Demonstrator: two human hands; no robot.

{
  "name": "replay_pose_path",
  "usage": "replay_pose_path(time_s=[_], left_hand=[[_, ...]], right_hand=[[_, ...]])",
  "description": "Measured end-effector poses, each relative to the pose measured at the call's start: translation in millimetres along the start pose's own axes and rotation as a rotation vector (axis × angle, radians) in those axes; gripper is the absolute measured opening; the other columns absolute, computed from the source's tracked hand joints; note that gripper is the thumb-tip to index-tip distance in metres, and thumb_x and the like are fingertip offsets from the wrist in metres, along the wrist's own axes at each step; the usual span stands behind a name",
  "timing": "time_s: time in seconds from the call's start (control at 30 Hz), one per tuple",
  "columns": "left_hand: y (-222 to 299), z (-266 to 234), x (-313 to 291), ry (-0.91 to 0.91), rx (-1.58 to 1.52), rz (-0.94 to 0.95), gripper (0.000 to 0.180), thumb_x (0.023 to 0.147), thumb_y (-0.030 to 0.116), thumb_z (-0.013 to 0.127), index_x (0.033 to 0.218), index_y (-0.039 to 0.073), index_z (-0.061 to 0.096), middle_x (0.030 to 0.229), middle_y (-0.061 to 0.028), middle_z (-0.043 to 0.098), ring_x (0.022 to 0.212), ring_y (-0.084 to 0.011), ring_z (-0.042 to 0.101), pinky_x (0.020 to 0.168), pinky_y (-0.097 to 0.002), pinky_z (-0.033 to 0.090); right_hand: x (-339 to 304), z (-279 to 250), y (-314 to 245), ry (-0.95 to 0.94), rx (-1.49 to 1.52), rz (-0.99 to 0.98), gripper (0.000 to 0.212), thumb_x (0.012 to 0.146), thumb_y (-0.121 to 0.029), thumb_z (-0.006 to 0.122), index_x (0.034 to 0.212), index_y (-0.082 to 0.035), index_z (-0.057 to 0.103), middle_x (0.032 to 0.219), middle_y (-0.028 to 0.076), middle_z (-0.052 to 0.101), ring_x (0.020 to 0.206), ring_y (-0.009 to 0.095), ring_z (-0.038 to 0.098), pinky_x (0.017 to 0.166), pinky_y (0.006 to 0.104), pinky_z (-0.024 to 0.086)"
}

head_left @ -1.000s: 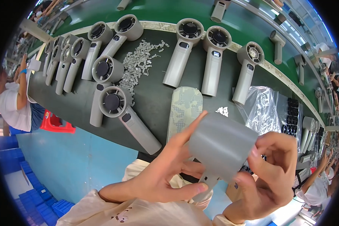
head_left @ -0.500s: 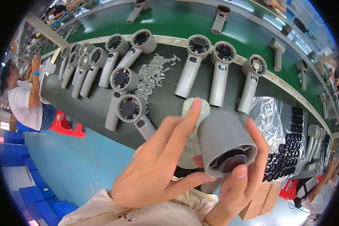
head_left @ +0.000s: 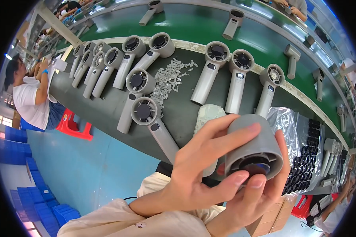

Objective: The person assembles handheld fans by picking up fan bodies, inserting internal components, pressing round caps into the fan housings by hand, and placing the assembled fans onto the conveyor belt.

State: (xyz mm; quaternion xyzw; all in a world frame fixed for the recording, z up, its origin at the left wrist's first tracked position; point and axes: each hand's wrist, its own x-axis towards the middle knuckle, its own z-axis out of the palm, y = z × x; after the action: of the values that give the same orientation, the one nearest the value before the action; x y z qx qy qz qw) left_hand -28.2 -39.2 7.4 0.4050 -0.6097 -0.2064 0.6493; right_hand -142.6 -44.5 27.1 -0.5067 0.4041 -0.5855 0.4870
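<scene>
Both of my hands hold a grey handheld fan [head_left: 254, 145], its round head tipped so the open face is toward me. My left hand [head_left: 197, 170] wraps the head from the left, fingers over the top, with the thumb at the lower rim. From below and the right, my right hand [head_left: 261, 197] grips it, its thumb on the glossy dark centre disc [head_left: 255, 169]. My hands hide the fan's handle. Behind it lies an oval pale-green pad [head_left: 209, 115], partly covered. To the left, another fan [head_left: 143, 110] rests on the dark bench mat.
Several grey fans [head_left: 132, 46] lie along the bench around a heap of small clear pieces [head_left: 168, 81]. Black rings [head_left: 304, 166] in rows and clear plastic [head_left: 281, 118] are at right. Beyond runs a green conveyor [head_left: 194, 23]. A person [head_left: 31, 93] sits at left near a red stool [head_left: 73, 125].
My left hand has moved right and closed around the fan head; its fingers were off it, pointing upward. The held fan has shifted slightly right. My right hand still grips it.
</scene>
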Motion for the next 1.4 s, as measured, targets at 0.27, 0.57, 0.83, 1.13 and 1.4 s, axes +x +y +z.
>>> replay_pose_path(time_s=[0.27, 0.57, 0.83, 1.13, 1.4], left_hand=[[-1, 26, 3, 0.099, -0.436, 0.109, 0.045, 0.081, 0.018, 0.064, 0.117, -0.001, 0.043, 0.122, -0.037, 0.041, 0.109, -0.0401, 0.052, 0.088, -0.0452, 0.046], [0, 21, -6, 0.08, -0.326, 0.103, 0.053, 0.084, 0.036, 0.067, 0.117, 0.008, 0.038, 0.116, -0.0383, 0.043, 0.106, -0.0415, 0.054, 0.082, -0.0473, 0.051], [8, 24, -3, 0.057, -0.448, 0.003, 0.052, 0.079, 0.033, 0.073, 0.113, 0.012, 0.041, 0.117, -0.0371, 0.044, 0.109, -0.0449, 0.051, 0.086, -0.0514, 0.049], [13, 22, -3, 0.079, -0.499, -0.07, 0.041, 0.075, 0.005, 0.074, 0.11, 0.003, 0.052, 0.124, -0.0315, 0.047, 0.114, -0.0345, 0.052, 0.091, -0.0422, 0.046], [47, 13, 17, -0.22, 0.057, 0.116, 0.06, 0.068, 0.025, 0.08, 0.118, 0.002, 0.057, 0.124, -0.0369, 0.046, 0.114, -0.0435, 0.052, 0.092, -0.0473, 0.046]], right_hand=[[-7, 12, 13, 0.096, 0.069, -0.352, 0.055, 0.083, -0.035, 0.064, 0.121, 0.001, 0.045, 0.112, 0.032, 0.048, 0.097, 0.034, 0.055, 0.081, 0.0411, 0.049], [-12, 4, 14, 0.015, -0.076, -0.404, 0.047, 0.091, -0.038, 0.055, 0.12, -0.001, 0.046, 0.109, 0.031, 0.051, 0.095, 0.036, 0.058, 0.08, 0.0434, 0.052], [-7, -4, 14, -0.07, 0.0, -0.463, 0.056, 0.084, -0.039, 0.065, 0.121, 0.0, 0.047, 0.109, 0.029, 0.053, 0.104, 0.036, 0.054, 0.08, 0.0406, 0.052], [-12, -12, 14, -0.059, 0.199, -0.196, 0.064, 0.079, -0.038, 0.071, 0.124, 0.001, 0.047, 0.121, 0.017, 0.051, 0.111, 0.026, 0.051, 0.095, 0.0365, 0.04], [-1, -39, 15, -0.129, 0.129, -0.556, 0.061, 0.068, -0.016, 0.077, 0.119, -0.001, 0.048, 0.109, 0.027, 0.052, 0.095, 0.031, 0.056, 0.078, 0.036, 0.048]])
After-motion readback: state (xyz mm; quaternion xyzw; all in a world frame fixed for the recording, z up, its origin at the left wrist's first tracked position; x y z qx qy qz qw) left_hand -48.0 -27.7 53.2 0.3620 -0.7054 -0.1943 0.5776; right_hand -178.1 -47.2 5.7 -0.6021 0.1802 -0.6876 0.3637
